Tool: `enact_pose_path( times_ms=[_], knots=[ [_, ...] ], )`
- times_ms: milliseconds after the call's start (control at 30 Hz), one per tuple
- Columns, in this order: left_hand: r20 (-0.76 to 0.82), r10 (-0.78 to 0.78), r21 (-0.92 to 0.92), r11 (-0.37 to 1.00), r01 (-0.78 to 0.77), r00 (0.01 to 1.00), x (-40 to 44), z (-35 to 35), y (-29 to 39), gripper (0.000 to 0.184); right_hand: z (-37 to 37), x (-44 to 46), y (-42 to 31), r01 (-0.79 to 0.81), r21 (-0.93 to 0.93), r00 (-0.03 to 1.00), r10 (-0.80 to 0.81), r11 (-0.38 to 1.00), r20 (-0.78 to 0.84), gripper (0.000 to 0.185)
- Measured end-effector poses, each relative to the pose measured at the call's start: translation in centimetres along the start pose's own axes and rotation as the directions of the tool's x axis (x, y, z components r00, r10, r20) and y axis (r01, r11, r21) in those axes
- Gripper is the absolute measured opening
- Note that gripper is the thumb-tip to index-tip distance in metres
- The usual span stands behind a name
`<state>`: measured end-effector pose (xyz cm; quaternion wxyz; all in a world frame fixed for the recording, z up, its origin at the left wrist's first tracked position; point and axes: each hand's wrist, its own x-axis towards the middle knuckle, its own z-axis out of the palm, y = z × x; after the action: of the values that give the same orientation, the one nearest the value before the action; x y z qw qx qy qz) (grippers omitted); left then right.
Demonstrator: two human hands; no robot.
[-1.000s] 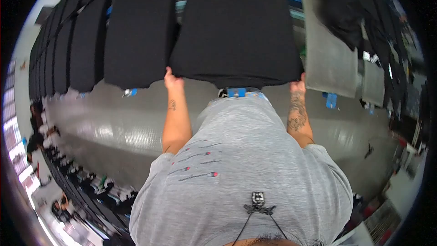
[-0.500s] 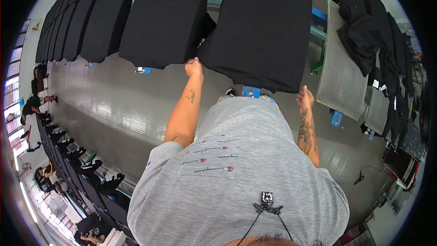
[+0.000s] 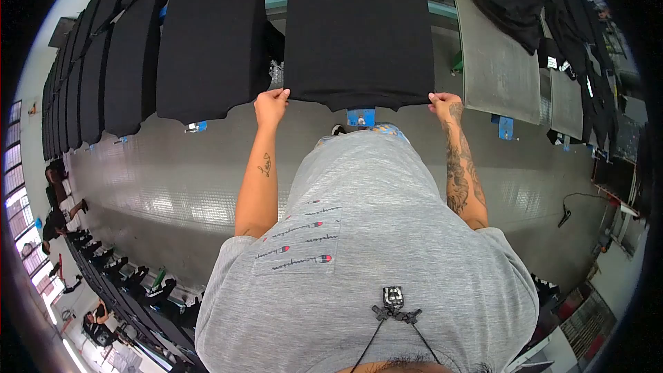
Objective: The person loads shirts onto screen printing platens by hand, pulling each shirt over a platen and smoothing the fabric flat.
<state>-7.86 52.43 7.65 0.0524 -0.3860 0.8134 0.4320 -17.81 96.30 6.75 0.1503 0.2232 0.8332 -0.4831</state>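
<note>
A black garment (image 3: 359, 34) lies stretched flat over a long board in front of me. My left hand (image 3: 272, 106) pinches its near left corner between thumb and fingers. At the near right corner, my right hand (image 3: 445, 106) grips the edge the same way. Between the two hands the near edge runs almost straight, with a small bunched dip in the middle. Just under that dip, a blue bracket (image 3: 361, 117) sticks out from the board.
More boards covered in black garments (image 3: 210, 41) stand in a row to the left. On the right is a bare metal board (image 3: 497, 72), with a crumpled black garment (image 3: 507, 3) at its far part. A person (image 3: 59, 221) is at the far left. Grey floor (image 3: 173, 179) lies below.
The right hand has moved from beside the garment's corner to gripping it. The near edge is now straighter and tauter. My view has shifted to the right.
</note>
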Motion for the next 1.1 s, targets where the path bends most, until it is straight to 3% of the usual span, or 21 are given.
enact_pose_path(
  times_ms=[200, 300, 333, 367, 467, 567, 633, 667, 733, 900, 1100],
  knots=[
    [0.008, 0.054, -0.031, 0.998, -0.053, 0.999, -0.3, -0.2, 0.4, 0.028, 0.7, -0.3, 0.6, 0.016, 0.056, 0.995, -0.011, 0.998, -0.098, 0.017],
    [-0.046, 0.082, 0.11, 0.991, -0.077, 0.996, -0.6, -0.3, 1.0, 0.025, 0.6, -0.5, 0.3, 0.007, 0.082, 0.998, -0.001, 0.997, -0.068, 0.017],
    [-0.106, 0.164, 0.146, 0.978, -0.148, 0.981, -0.7, -0.1, 0.6, 0.02, 0.6, -0.8, 0.2, 0.027, 0.056, 0.997, -0.023, 0.998, -0.073, 0.016],
    [-0.135, 0.16, 0.106, 0.984, -0.147, 0.978, -0.7, 0.0, 0.3, 0.02, 0.5, -1.0, -0.1, 0.051, 0.03, 0.996, -0.048, 0.998, -0.08, 0.016],
    [-0.191, 0.135, -0.053, 0.988, -0.148, 0.972, -1.3, 0.2, 0.2, 0.018, 0.8, -1.2, 1.9, 0.13, 0.263, 0.987, -0.099, 0.956, -0.127, 0.013],
    [-0.178, 0.088, -0.291, 0.947, -0.138, 0.98, -0.7, 0.5, -1.0, 0.016, 0.2, -1.3, 4.0, 0.182, 0.627, 0.982, -0.107, 0.757, -0.155, 0.014],
    [-0.154, 0.061, -0.464, 0.877, -0.127, 0.986, 0.0, 0.3, -1.7, 0.016, -2.9, -1.0, 5.9, 0.197, 0.642, 0.974, -0.074, 0.741, -0.213, 0.012],
    [-0.091, 0.088, -0.555, 0.823, -0.124, 0.992, 1.1, 0.6, -3.2, 0.016, -4.6, -1.0, 7.0, 0.159, 0.601, 0.977, -0.037, 0.783, -0.211, 0.01],
    [-0.005, 0.102, -0.494, 0.864, -0.091, 0.995, 1.2, 0.0, -2.7, 0.017, -6.7, -2.3, 6.4, 0.082, 0.553, 0.992, -0.017, 0.829, -0.122, 0.011],
    [0.129, -0.021, -0.187, 0.981, 0.045, 0.991, 0.7, -0.9, -0.8, 0.026, -4.0, -3.3, 2.9, 0.017, 0.365, 0.999, -0.004, 0.931, -0.035, 0.033],
    [0.18, -0.069, -0.227, 0.968, 0.109, 0.981, 1.4, -0.7, -0.4, 0.03, 0.8, -0.9, 0.9, -0.008, 0.091, 0.998, 0.014, 0.996, -0.066, 0.032]
  ],
)
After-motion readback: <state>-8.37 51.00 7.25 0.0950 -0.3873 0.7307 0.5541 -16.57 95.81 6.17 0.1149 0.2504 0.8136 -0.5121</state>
